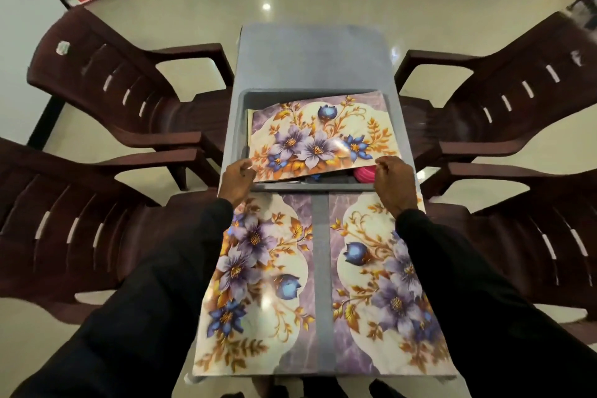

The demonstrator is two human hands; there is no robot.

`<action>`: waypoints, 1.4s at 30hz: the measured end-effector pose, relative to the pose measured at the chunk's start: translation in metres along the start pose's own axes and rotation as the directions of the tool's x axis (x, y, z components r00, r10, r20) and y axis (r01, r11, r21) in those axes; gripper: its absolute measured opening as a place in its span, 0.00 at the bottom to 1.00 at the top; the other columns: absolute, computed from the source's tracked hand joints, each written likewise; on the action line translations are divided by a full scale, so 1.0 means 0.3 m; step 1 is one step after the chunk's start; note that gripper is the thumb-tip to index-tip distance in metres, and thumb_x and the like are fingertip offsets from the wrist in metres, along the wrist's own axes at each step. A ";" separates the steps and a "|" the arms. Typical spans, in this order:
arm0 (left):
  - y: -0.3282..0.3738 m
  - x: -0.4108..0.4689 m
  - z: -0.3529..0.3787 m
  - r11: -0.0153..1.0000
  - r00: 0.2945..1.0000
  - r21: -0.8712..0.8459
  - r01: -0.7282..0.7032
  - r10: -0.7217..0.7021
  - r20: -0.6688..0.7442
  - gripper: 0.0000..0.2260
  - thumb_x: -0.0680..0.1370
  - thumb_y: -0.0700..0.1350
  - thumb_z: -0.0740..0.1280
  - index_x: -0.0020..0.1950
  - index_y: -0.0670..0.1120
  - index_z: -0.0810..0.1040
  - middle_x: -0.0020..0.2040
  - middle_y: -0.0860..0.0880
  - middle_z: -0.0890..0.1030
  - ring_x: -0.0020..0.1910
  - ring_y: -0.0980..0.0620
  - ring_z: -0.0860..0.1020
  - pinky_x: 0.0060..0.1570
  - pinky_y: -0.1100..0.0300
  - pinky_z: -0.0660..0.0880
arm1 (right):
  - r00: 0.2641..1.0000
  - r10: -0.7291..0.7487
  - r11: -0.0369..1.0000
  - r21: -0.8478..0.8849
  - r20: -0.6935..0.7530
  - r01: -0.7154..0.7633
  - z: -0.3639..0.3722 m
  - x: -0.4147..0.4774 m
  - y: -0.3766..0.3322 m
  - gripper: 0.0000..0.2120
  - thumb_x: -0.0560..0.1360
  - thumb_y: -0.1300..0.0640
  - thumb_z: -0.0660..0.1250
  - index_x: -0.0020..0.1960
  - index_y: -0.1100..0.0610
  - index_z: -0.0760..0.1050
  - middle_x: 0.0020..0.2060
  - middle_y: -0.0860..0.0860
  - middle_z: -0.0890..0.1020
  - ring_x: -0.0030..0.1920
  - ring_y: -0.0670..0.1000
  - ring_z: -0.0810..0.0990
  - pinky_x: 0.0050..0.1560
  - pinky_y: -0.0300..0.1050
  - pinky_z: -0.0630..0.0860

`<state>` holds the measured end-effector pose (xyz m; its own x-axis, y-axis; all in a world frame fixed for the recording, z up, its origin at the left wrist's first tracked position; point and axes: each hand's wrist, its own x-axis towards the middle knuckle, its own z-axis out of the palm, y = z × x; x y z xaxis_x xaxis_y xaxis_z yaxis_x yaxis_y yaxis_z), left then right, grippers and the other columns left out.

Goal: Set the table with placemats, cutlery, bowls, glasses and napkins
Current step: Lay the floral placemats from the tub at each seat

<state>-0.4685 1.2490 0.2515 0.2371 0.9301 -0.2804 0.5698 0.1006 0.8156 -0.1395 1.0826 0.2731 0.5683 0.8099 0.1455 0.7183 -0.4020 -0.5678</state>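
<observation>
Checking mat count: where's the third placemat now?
Head view, centre: the third placemat lies over the grey bin, its near corners held by the left hand and right hand, beyond the two laid placemats.

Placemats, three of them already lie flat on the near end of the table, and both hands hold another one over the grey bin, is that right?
Not quite: the head view shows two flat on the table, not three, a left placemat and a right placemat. The left hand and right hand do hold a third placemat over the grey bin.
</observation>
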 end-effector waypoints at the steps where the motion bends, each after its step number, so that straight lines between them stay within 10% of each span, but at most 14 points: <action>1: 0.013 0.043 0.010 0.999 1.000 0.010 0.031 -0.031 0.001 0.06 0.82 0.40 0.65 0.52 0.40 0.82 0.47 0.45 0.82 0.48 0.46 0.78 0.51 0.56 0.72 | 1.000 0.025 1.000 -0.005 -0.018 -0.025 -0.002 0.053 0.014 0.10 0.79 0.63 0.62 0.55 0.65 0.80 0.50 0.62 0.82 0.51 0.62 0.80 0.54 0.53 0.76; 4: 0.020 0.156 0.052 0.992 0.993 0.042 0.118 -0.119 0.011 0.13 0.79 0.36 0.63 0.35 0.41 0.72 0.33 0.43 0.73 0.40 0.45 0.71 0.42 0.55 0.64 | 0.995 0.097 0.993 -0.065 0.004 -0.096 0.003 0.195 0.067 0.09 0.77 0.63 0.65 0.53 0.68 0.78 0.49 0.64 0.80 0.53 0.64 0.77 0.55 0.53 0.72; 7: 0.028 0.228 0.090 0.973 0.974 0.083 0.214 -0.220 0.060 0.11 0.81 0.34 0.62 0.54 0.25 0.77 0.53 0.26 0.79 0.51 0.30 0.79 0.40 0.55 0.66 | 0.981 0.170 0.981 -0.113 0.093 -0.159 0.024 0.297 0.108 0.11 0.77 0.59 0.69 0.49 0.69 0.76 0.48 0.66 0.80 0.52 0.66 0.77 0.52 0.55 0.71; 14: -0.016 0.369 0.145 0.960 0.959 -0.007 0.281 -0.280 0.052 0.09 0.80 0.35 0.65 0.58 0.37 0.81 0.55 0.41 0.84 0.57 0.40 0.83 0.60 0.49 0.79 | 0.939 0.322 0.943 0.042 0.120 -0.329 0.129 0.440 0.243 0.16 0.68 0.48 0.76 0.46 0.60 0.80 0.44 0.58 0.85 0.45 0.58 0.84 0.47 0.58 0.82; 26: 0.052 0.393 0.212 0.902 0.875 -0.047 0.428 -0.427 -0.228 0.14 0.77 0.34 0.70 0.62 0.36 0.77 0.60 0.43 0.80 0.58 0.43 0.80 0.54 0.51 0.79 | 0.958 0.285 0.958 0.038 0.011 -0.285 0.011 0.476 0.130 0.06 0.74 0.63 0.72 0.49 0.63 0.77 0.48 0.59 0.83 0.51 0.57 0.81 0.43 0.44 0.69; 42: -0.071 0.458 0.218 0.823 0.855 -0.248 0.512 -0.516 0.053 0.07 0.80 0.39 0.69 0.59 0.44 0.77 0.58 0.43 0.83 0.55 0.44 0.83 0.58 0.45 0.81 | 0.970 0.243 0.959 0.154 -0.005 -0.240 -0.023 0.429 0.137 0.09 0.75 0.67 0.70 0.46 0.61 0.70 0.43 0.55 0.77 0.45 0.50 0.77 0.35 0.39 0.71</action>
<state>-0.3966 1.3514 0.1625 -0.0499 0.7249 -0.6871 0.3948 0.6462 0.6531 -0.0341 1.1675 0.2740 0.7281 0.6854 0.0074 0.4907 -0.5136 -0.7038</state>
